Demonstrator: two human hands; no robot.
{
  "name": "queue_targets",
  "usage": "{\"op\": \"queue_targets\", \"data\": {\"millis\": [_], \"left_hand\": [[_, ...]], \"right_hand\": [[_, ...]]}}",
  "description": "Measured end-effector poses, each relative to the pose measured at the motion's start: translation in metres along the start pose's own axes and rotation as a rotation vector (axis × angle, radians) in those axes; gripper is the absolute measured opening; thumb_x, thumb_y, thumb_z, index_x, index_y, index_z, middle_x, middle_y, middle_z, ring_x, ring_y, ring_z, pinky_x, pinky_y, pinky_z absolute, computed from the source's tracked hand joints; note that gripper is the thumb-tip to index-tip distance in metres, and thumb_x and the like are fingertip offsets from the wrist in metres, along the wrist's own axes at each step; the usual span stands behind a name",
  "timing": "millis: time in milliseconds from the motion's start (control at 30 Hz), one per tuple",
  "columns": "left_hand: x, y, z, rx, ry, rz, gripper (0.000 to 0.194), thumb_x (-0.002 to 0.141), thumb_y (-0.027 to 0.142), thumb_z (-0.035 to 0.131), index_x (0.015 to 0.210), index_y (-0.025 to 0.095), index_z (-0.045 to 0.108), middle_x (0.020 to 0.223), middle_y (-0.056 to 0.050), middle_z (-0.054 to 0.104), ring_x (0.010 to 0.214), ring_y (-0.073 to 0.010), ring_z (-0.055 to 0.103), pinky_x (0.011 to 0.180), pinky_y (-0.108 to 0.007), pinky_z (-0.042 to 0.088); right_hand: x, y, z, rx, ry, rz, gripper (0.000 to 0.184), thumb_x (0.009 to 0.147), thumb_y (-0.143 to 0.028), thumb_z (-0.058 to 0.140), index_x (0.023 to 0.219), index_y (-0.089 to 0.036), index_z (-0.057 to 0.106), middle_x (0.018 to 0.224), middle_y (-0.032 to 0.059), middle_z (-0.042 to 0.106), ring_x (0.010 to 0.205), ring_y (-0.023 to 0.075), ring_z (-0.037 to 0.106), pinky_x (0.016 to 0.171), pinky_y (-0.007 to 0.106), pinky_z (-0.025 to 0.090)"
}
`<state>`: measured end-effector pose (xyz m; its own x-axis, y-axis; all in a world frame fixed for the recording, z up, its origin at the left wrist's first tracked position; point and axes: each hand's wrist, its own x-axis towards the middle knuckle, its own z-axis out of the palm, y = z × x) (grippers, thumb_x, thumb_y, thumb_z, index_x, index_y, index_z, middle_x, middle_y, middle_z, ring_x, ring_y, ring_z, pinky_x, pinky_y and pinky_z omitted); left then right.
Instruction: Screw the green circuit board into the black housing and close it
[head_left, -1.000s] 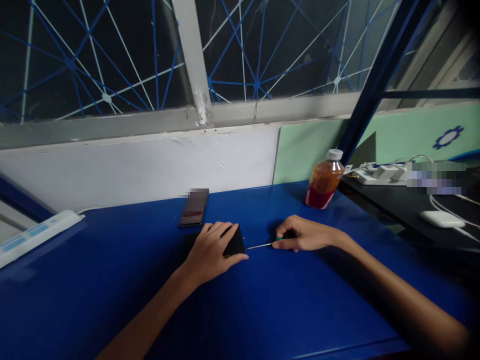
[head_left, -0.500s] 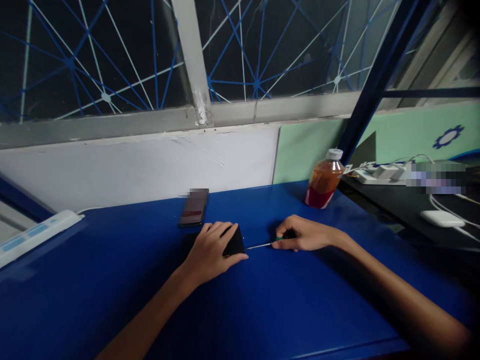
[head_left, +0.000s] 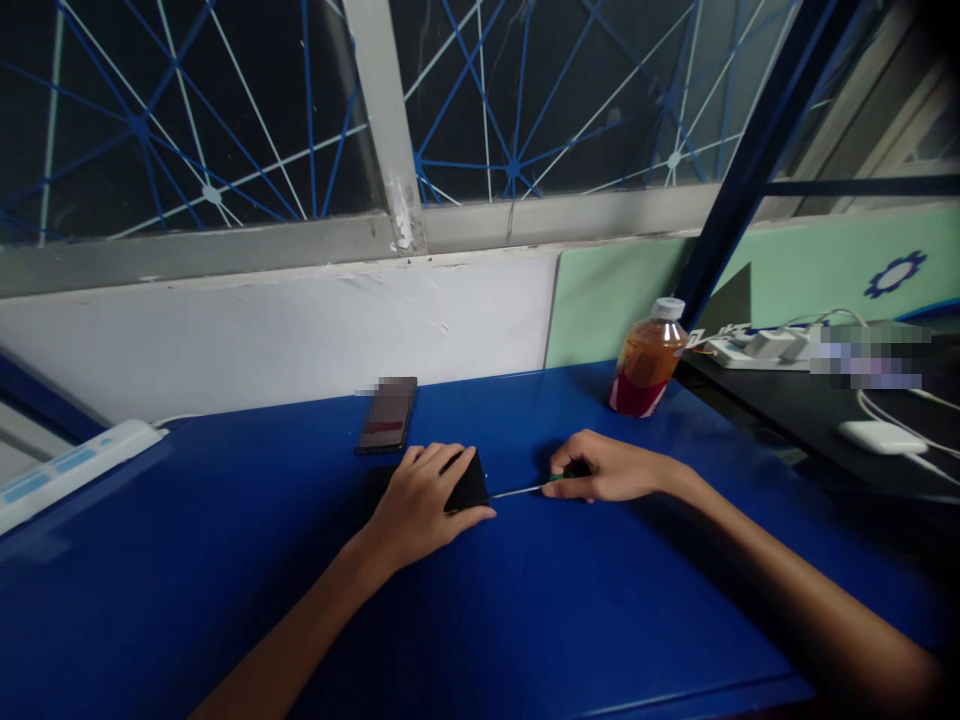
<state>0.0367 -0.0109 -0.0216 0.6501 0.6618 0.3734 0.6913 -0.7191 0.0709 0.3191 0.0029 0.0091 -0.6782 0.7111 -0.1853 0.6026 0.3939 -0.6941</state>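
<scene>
My left hand (head_left: 427, 495) lies over a black box-like object (head_left: 471, 482) on the blue table, fingers across its top and thumb along its near side. Much of the object is hidden under the palm. Closed around a screwdriver (head_left: 517, 491) is my right hand (head_left: 600, 467); a bit of green shows on the handle between the fingers. The thin metal shaft points left, and its tip meets the right end of the black object near its lower corner. A tiny bright speck shows just beyond that end, too small to name.
Behind my left hand a phone (head_left: 388, 415) lies on the blue table (head_left: 525, 620). A bottle of orange-brown drink (head_left: 649, 358) stands at the back right. A white power strip (head_left: 82, 470) sits at the left; chargers and cables (head_left: 780, 345) cover part of the black table at right.
Almost nothing differs. Both hands, the black object and the screwdriver keep nearly the same places.
</scene>
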Motion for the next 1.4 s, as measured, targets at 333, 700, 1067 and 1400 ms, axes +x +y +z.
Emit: {"op": "queue_targets", "data": {"millis": [333,700,1067,1400], "left_hand": [[0.0006,0.0004,-0.0005,0.023,-0.032,-0.019,0.063,0.083,0.058,0.055,0.129,0.015,0.046,0.122,-0.012,0.058,0.111,-0.029,0.052,0.092,-0.046,0.04],[-0.0013,-0.002,0.0015,0.022,-0.021,-0.01,0.063,0.084,0.058,0.054,0.13,0.017,0.045,0.121,-0.012,0.059,0.111,-0.03,0.053,0.093,-0.048,0.04],[-0.0017,-0.0025,0.0023,0.014,0.005,0.0,0.063,0.084,0.059,0.052,0.131,0.018,0.045,0.121,-0.013,0.059,0.11,-0.0304,0.053,0.091,-0.049,0.041],[-0.0012,-0.003,0.0012,0.03,0.009,-0.006,0.063,0.084,0.059,0.053,0.129,0.017,0.047,0.119,-0.013,0.059,0.108,-0.0298,0.054,0.09,-0.047,0.042]], "right_hand": [[0.0004,-0.0022,0.0002,-0.008,0.112,-0.026,0.04,0.068,-0.054,0.07,0.065,-0.016,0.058,0.059,-0.0039,0.05,0.053,0.0086,0.042,0.049,0.022,0.03],[0.0001,-0.0082,0.0007,-0.032,0.119,-0.06,0.039,0.092,-0.047,0.043,0.072,-0.017,0.057,0.058,-0.0025,0.052,0.051,0.009,0.043,0.052,0.024,0.032],[-0.0009,-0.0046,0.0015,-0.026,0.115,-0.046,0.039,0.071,-0.054,0.069,0.068,-0.017,0.055,0.059,-0.0049,0.048,0.053,0.0086,0.04,0.049,0.023,0.03],[0.0024,-0.0051,0.0038,-0.021,0.095,-0.047,0.042,0.088,-0.05,0.047,0.068,-0.015,0.061,0.056,-0.0029,0.048,0.05,0.0087,0.036,0.048,0.024,0.026]]}}
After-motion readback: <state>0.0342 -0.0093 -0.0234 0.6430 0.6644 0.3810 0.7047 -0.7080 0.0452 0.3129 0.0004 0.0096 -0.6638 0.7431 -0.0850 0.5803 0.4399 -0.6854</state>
